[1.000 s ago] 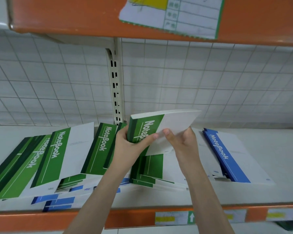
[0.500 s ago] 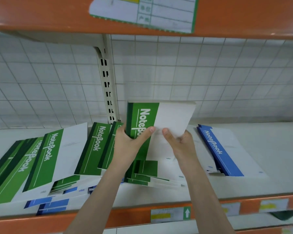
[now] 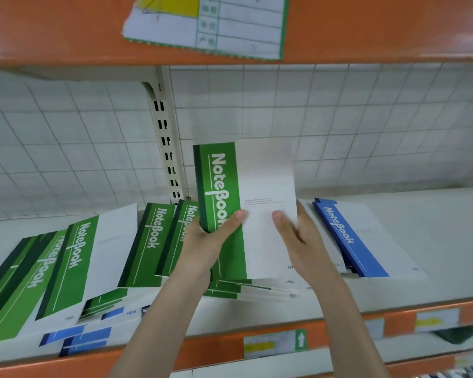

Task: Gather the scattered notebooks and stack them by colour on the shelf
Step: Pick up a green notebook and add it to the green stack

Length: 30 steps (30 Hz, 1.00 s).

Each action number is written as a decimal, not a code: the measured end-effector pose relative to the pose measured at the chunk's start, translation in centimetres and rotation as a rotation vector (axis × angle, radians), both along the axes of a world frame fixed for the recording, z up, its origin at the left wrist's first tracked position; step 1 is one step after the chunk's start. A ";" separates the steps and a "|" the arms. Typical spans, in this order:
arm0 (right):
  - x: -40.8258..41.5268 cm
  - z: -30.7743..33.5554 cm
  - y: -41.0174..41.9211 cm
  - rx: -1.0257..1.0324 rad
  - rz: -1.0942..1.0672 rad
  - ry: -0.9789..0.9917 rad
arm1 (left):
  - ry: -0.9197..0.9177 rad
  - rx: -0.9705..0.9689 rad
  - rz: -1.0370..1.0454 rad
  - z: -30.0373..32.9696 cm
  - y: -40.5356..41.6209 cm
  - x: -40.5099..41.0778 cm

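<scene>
While both forearms reach up from below, the left hand grips the spine edge of a green notebook held upright above the shelf, thumb across its cover; the right hand clasps its white edge, thumb on front.

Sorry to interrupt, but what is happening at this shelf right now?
A person is sorting notebooks. The left hand and right hand hold a green notebook upright above the shelf. Other green notebooks lie fanned out to the left, and a blue notebook lies to the right.
</scene>
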State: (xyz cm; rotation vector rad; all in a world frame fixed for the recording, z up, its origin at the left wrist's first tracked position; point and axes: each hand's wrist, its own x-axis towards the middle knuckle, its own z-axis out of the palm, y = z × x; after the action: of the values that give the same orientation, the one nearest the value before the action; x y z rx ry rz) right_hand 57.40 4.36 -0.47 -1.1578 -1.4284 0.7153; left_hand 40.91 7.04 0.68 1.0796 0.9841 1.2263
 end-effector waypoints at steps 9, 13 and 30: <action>6.6 0.4 -6.9 -0.038 -0.274 -0.037 | 0.022 -0.244 -0.274 -0.1 -2.8 7.8; 11.0 0.2 -11.6 -0.093 -0.472 -0.007 | 0.083 -0.299 -0.457 -0.1 -4.9 13.9; 24.0 -2.0 -38.4 -0.256 -1.224 0.658 | 0.135 -0.102 -1.214 -3.1 -24.0 36.9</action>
State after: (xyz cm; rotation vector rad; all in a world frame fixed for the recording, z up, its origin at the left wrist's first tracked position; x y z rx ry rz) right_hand 81.37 -34.04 -2.45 -1.5183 0.0399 0.3074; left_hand 77.77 -16.99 -2.45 1.3519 0.3098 0.1080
